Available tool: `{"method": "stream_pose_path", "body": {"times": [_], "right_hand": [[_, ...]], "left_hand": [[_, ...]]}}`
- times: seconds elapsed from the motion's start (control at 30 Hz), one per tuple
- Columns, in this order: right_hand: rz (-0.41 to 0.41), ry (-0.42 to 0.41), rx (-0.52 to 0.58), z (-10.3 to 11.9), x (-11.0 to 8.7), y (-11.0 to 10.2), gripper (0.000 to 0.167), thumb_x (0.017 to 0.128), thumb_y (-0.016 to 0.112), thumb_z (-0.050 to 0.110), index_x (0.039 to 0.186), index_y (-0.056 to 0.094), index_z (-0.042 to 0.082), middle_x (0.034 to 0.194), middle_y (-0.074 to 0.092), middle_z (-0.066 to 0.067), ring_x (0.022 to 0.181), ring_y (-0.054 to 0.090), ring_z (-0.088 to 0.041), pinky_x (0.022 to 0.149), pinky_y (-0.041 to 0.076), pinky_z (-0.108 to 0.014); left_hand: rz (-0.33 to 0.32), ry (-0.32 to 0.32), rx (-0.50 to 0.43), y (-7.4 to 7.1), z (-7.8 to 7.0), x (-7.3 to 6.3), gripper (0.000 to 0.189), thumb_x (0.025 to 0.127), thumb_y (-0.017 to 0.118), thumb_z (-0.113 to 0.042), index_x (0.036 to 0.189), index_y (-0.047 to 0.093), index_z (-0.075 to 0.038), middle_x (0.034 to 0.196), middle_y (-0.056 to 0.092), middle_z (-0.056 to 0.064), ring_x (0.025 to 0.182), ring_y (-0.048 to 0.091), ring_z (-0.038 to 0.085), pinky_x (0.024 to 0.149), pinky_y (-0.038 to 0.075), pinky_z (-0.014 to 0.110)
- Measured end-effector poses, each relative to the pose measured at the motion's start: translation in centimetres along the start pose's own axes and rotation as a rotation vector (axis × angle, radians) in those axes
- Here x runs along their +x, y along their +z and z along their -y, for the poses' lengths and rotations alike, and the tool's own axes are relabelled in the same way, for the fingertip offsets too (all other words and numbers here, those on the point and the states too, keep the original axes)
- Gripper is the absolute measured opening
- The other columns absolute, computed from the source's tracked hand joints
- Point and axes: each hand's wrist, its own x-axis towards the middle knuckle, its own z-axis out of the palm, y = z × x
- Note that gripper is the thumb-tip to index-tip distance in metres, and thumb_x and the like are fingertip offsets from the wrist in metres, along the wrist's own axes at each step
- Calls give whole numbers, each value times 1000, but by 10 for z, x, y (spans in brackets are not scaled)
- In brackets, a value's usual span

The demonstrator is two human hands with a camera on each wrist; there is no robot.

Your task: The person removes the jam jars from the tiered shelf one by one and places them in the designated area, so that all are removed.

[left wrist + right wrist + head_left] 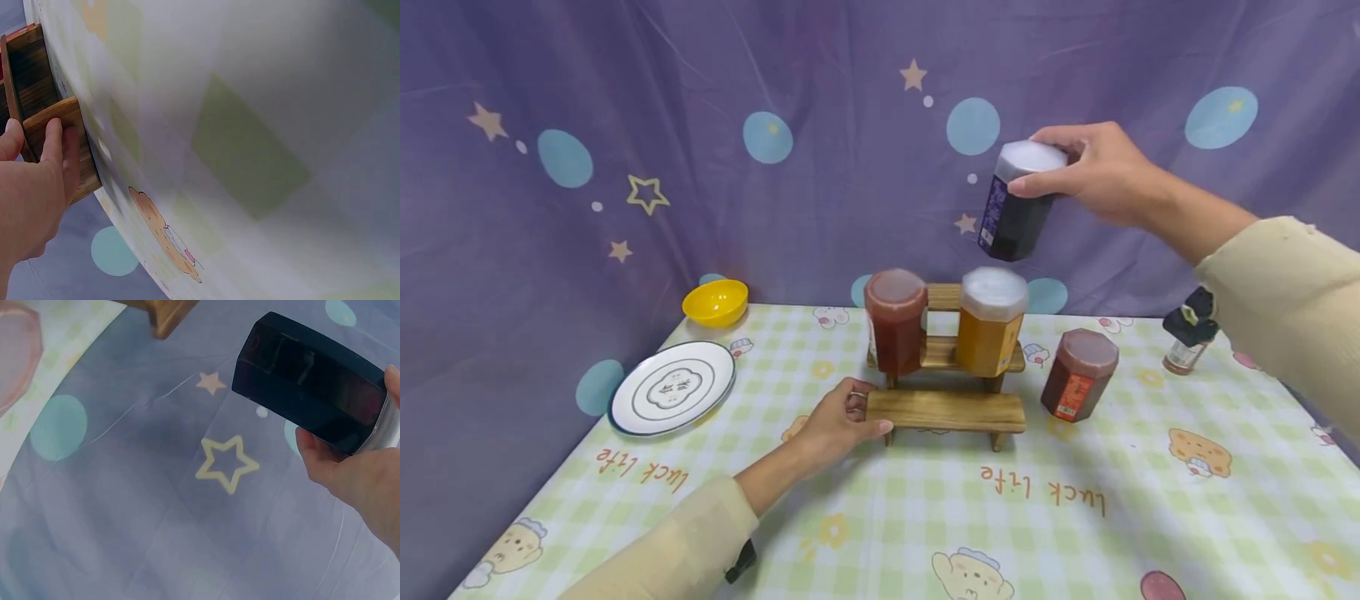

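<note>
My right hand grips a dark jar by its white lid, holding it in the air above the back of a wooden tiered rack. In the right wrist view, fingers and thumb stand on either side of the dark jar near its lid. My left hand holds the left end of the rack's lowest step, thumb at the front edge. On the middle step stand a red-brown jar at left and an amber jar with a white lid at right.
Right of the rack, a brown jar with a red label stands on the checked tablecloth. Farther right is a small bottle with a black top. At left lie a white plate and a yellow bowl. A purple curtain hangs behind.
</note>
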Motion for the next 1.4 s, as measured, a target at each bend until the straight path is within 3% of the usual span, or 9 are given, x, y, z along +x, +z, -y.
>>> {"method": "stream_pose_path", "body": {"times": [0.1, 0.33, 0.63, 0.83, 1.0, 1.07, 1.27, 1.3, 1.4], "right_hand": [[-21, 19, 1, -6, -6, -8, 66, 76, 83, 32, 132, 55, 9, 113, 59, -5, 98, 53, -16, 75, 46, -16], [-35, 61, -129, -20, -24, -24, 72, 77, 80, 43, 137, 52, 14, 117, 58, -5, 100, 51, -18, 76, 42, -17], [-58, 97, -136, -38, -50, -48, 67, 80, 79, 35, 138, 51, 17, 109, 59, 8, 98, 50, -11, 72, 38, -14], [-36, 144, -155, -58, -64, -53, 70, 81, 78, 37, 140, 48, 17, 108, 60, 13, 98, 53, -6, 74, 38, -15], [-64, 186, -176, -73, -75, -59, 72, 80, 79, 39, 141, 47, 16, 106, 60, 17, 93, 53, 1, 70, 39, -10], [-80, 197, -199, -78, -81, -62, 75, 79, 79, 41, 142, 46, 16, 107, 59, 15, 82, 53, -1, 63, 41, -14], [-105, 204, -201, -92, -95, -70, 77, 81, 77, 39, 146, 42, 16, 116, 57, 8, 83, 51, -2, 63, 39, -13], [-105, 202, -216, -94, -97, -70, 78, 82, 76, 40, 147, 41, 15, 122, 56, 1, 96, 52, -4, 74, 39, -13], [-115, 203, -294, -103, -107, -72, 80, 82, 75, 43, 148, 39, 14, 130, 54, -18, 91, 51, 1, 76, 41, -19]], "left_hand": [[-6, 4, 1, -1, 0, 1, 54, 82, 77, -10, 127, 48, -3, 97, 47, 8, 81, 42, 18, 64, 38, 29], [-8, 2, 6, -1, 1, -1, 54, 82, 78, -10, 126, 48, -3, 101, 50, 10, 86, 44, 19, 69, 41, 31], [-4, -5, 0, -2, 3, 0, 53, 81, 78, -12, 125, 49, -5, 95, 46, 6, 82, 41, 17, 66, 39, 28], [2, 4, 4, -2, 3, -1, 55, 82, 78, -11, 126, 47, -3, 95, 45, 7, 82, 40, 17, 64, 38, 28], [11, 2, 4, -1, 2, -1, 54, 82, 78, -12, 126, 48, -4, 97, 46, 7, 83, 41, 18, 66, 39, 28], [12, 2, 4, -1, 3, 0, 53, 81, 78, -12, 124, 49, -4, 95, 46, 7, 82, 41, 17, 65, 39, 28], [16, 11, -1, -2, 1, -1, 51, 82, 77, -11, 124, 48, -5, 91, 42, 6, 79, 39, 17, 62, 37, 26], [19, 10, -3, -2, 1, -1, 52, 82, 77, -11, 124, 48, -4, 90, 41, 6, 79, 38, 17, 61, 36, 26], [27, 10, -5, -2, 0, -1, 52, 83, 77, -11, 125, 47, -4, 90, 41, 6, 79, 38, 16, 61, 36, 25]]}}
